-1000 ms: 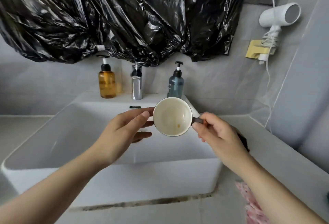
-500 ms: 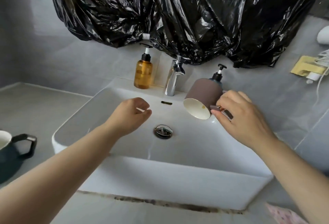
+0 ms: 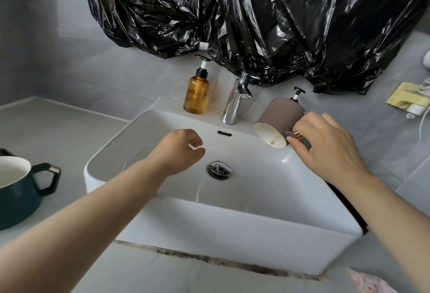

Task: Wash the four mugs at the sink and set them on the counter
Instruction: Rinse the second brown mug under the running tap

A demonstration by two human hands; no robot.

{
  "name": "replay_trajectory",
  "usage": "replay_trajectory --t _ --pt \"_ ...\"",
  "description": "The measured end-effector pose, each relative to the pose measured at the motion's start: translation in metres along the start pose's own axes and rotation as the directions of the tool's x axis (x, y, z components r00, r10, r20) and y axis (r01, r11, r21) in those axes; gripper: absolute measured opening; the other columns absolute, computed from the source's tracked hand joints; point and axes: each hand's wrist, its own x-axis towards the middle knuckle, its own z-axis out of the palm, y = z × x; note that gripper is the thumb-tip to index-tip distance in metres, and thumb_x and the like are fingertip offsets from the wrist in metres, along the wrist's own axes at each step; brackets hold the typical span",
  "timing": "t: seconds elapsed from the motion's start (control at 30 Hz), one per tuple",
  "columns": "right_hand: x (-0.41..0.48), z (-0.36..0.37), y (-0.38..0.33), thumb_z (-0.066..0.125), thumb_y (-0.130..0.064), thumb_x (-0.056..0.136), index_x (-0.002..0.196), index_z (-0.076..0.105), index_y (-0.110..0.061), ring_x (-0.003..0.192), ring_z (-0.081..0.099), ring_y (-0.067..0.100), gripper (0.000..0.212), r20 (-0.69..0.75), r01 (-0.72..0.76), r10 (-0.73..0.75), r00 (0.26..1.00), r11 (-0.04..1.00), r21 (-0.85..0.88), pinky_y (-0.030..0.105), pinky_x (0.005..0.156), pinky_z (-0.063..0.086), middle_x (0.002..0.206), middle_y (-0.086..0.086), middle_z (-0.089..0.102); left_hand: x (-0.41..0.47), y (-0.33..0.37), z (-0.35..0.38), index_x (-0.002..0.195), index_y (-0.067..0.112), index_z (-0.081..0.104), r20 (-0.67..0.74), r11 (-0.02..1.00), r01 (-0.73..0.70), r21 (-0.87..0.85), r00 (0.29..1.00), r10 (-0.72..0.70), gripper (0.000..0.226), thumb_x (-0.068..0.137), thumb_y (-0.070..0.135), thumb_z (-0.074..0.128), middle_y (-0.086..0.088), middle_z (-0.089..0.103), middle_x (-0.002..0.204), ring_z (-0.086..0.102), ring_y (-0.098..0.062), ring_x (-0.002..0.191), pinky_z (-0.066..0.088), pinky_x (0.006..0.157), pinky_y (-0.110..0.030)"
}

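Both bare forearms reach forward, hands apart.
The left hand [image 3: 180,150] hangs palm-down, fingers loosely curled, holding nothing; the right hand [image 3: 325,150] pinches the brown mug [image 3: 282,114] by its handle, the mug tipped leftward from the grip.

Soft daylight, sharp focus (edges warped)

A home bathroom: white basin [image 3: 232,220], chrome tap [image 3: 235,104], soap pump bottles [image 3: 196,93].
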Motion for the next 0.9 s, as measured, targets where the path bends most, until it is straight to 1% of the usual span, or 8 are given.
replay_trajectory --t 0.23,0.37,0.43,0.5,0.57,0.63,0.77,0.9 --pt "-0.003 0.000 0.001 0.049 -0.034 0.090 0.081 0.060 -0.011 0.078 0.053 0.031 0.027 0.022 -0.039 0.040 0.999 0.999 -0.010 0.026 0.060 0.032 0.086 0.004 0.057 0.001 -0.001 0.001 0.108 0.015 0.068 -0.004 1.000 -0.001 -0.003 1.000 0.001 0.020 0.091 0.025 0.064 0.008 0.063 0.103 0.059 -0.010 0.089 0.040 0.070 -0.018" --pt "-0.004 0.003 -0.006 0.067 -0.021 0.088 0.081 0.060 -0.011 0.071 0.049 0.023 0.014 0.044 -0.247 0.245 0.969 0.927 0.283 0.030 0.059 0.034 0.083 -0.001 0.054 0.001 -0.002 0.002 0.104 0.016 0.068 -0.023 1.000 0.005 -0.018 1.000 -0.006 0.017 0.091 0.027 0.065 0.008 0.065 0.102 0.061 -0.011 0.090 0.038 0.065 -0.010" --pt "-0.005 0.008 -0.010 0.064 -0.023 0.090 0.077 0.056 -0.010 0.065 0.045 0.015 0.020 0.147 -0.461 0.457 0.877 0.717 0.523 0.028 0.061 0.034 0.076 -0.004 0.050 0.000 0.000 0.002 0.100 0.016 0.069 -0.038 0.999 0.012 -0.041 0.999 -0.014 0.016 0.092 0.028 0.063 0.009 0.066 0.099 0.061 -0.011 0.090 0.039 0.067 -0.012" --pt "-0.008 0.014 -0.013 0.060 -0.026 0.094 0.075 0.050 -0.008 0.061 0.039 0.016 0.028 0.359 -0.616 0.568 0.741 0.362 0.699 0.029 0.064 0.032 0.070 -0.003 0.047 -0.001 0.002 0.001 0.095 0.015 0.070 -0.048 0.996 0.023 -0.081 0.999 -0.027 0.020 0.094 0.033 0.061 0.010 0.067 0.094 0.062 -0.012 0.091 0.042 0.068 -0.015" --pt "-0.014 0.023 -0.015 0.056 -0.024 0.096 0.074 0.051 -0.011 0.059 0.037 0.018 0.026 0.543 -0.645 0.555 0.630 -0.016 0.764 0.030 0.064 0.031 0.071 -0.001 0.049 -0.001 0.004 0.000 0.092 0.016 0.069 -0.027 0.989 0.044 -0.144 0.998 -0.048 0.028 0.094 0.042 0.059 0.008 0.069 0.089 0.064 -0.014 0.091 0.050 0.075 -0.024" --pt "-0.019 0.033 -0.020 0.052 -0.019 0.098 0.075 0.052 -0.013 0.056 0.037 0.017 0.024 0.649 -0.623 0.484 0.587 -0.242 0.744 0.027 0.061 0.031 0.073 0.001 0.050 0.000 0.008 0.000 0.095 0.015 0.070 0.032 0.947 0.104 -0.304 0.995 -0.099 0.038 0.093 0.051 0.059 0.001 0.073 0.095 0.068 -0.019 0.093 0.057 0.086 -0.039" --pt "-0.018 0.050 -0.031 0.050 -0.017 0.097 0.072 0.051 -0.012 0.065 0.039 0.022 0.025 0.700 -0.610 0.320 0.638 -0.344 0.713 0.027 0.060 0.031 0.071 0.002 0.053 0.012 0.023 -0.006 0.113 0.012 0.063 0.325 0.690 0.417 -0.592 0.907 -0.269 0.060 0.085 0.064 0.059 -0.011 0.069 0.116 0.071 -0.030 0.100 0.057 0.092 -0.046" --pt "0.000 0.062 -0.039 0.061 -0.028 0.082 0.071 0.052 -0.014 0.084 0.038 0.029 0.020 0.718 -0.652 0.199 0.666 -0.313 0.691 0.026 0.060 0.032 0.071 0.000 0.056 0.038 0.035 -0.016 0.127 0.015 0.053 0.526 0.688 0.525 -0.501 0.816 -0.240 0.091 0.062 0.077 0.065 -0.017 0.063 0.121 0.070 -0.035 0.099 0.058 0.089 -0.049"
